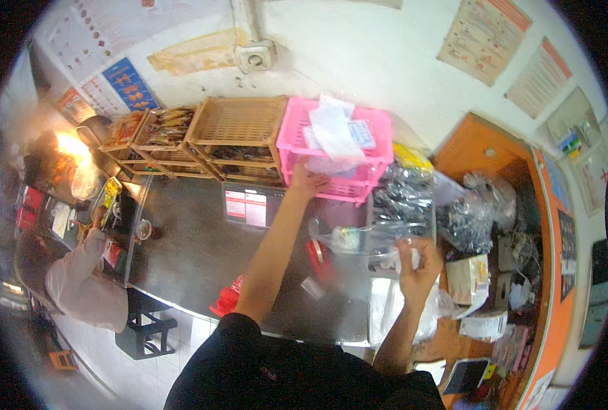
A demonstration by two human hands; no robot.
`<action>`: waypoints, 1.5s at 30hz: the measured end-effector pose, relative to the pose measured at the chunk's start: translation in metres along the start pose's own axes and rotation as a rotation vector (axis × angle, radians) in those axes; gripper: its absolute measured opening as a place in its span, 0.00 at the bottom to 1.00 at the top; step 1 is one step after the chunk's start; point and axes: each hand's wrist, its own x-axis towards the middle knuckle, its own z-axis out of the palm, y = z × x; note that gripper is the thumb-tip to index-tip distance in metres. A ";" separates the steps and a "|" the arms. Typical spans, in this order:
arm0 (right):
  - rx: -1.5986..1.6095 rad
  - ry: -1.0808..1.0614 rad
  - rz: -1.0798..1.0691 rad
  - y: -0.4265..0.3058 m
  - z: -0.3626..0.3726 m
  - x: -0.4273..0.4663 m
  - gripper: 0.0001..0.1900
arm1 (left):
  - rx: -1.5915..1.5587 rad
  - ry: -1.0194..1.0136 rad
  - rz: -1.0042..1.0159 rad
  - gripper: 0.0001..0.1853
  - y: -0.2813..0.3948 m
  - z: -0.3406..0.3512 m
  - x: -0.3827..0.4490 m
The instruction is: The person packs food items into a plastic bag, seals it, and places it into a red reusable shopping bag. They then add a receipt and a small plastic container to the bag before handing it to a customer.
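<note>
My left hand [308, 179] reaches into the front of a pink plastic tiered basket [329, 190], with its fingertips partly hidden by the lower shelf and thin plastic there. White papers and printed packets [337, 125] lie on the top tier. My right hand [419, 269] pinches the edge of a transparent plastic bag [358, 233] between thumb and fingers. The bag stretches leftward over the counter, and something whitish shows through it. Under the bag is a red object [319, 259], probably a stapler, blurred. Near my left forearm lies a crumpled red wrapper [226, 300].
Bamboo racks [237, 123] with packaged food line the wall. A tablet-like screen [247, 205] stands on the dark counter [191, 246]. Black plastic bags [401, 197] fill the right side, beside an orange cabinet [478, 141]. At left, another person [81, 287] works near flames [73, 146]; a stool [147, 328] stands below.
</note>
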 end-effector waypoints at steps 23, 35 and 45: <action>-0.406 0.314 -0.112 -0.067 0.065 -0.007 0.15 | 0.438 -0.591 0.343 0.04 0.006 -0.125 -0.259; 0.084 -0.394 0.088 -0.096 0.145 -0.111 0.07 | 0.442 -0.582 0.232 0.04 0.012 -0.163 -0.273; 0.657 -0.206 0.585 -0.087 0.168 -0.162 0.05 | 0.845 -0.179 0.916 0.03 -0.002 -0.163 -0.262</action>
